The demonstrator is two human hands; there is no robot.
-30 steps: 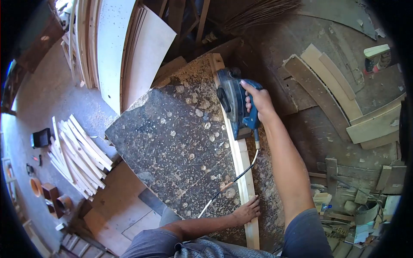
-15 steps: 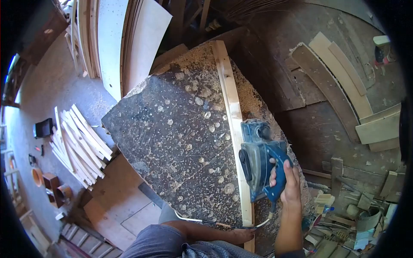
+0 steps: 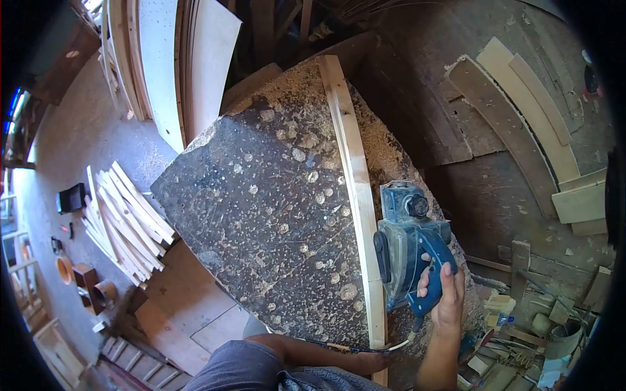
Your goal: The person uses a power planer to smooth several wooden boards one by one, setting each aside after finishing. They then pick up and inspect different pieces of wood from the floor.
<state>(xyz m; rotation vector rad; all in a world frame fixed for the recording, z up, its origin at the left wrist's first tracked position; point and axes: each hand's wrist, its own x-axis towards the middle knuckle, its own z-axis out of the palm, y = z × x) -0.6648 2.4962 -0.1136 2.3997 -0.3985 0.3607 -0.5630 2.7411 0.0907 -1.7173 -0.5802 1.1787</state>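
Observation:
A blue electric planer [image 3: 405, 260] is in my right hand [image 3: 448, 300], whose fingers wrap round its rear handle. The planer lies along the right side of a long pale wooden strip [image 3: 357, 176], slightly overlapping its edge in this view. My left hand [image 3: 373, 361] is closed over the near end of the strip, its fingers mostly hidden. That strip runs lengthwise over a dark, speckled, pitted worktop [image 3: 261, 215]. From the planer's rear a power cord [image 3: 401, 345] loops past my left hand.
Wood shavings [image 3: 378, 146] cover the worktop's far and right edges. Thin pale strips [image 3: 124, 221] are piled on the floor at left. Tall curved boards [image 3: 160, 72] stand at the upper left. Curved wooden pieces [image 3: 508, 124] lie at right, above scattered offcuts [image 3: 502, 306].
My right hand and the planer have shifted right relative to the strip, uncovering more of its edge. My left hand stays at the near end. The view has shifted slightly.

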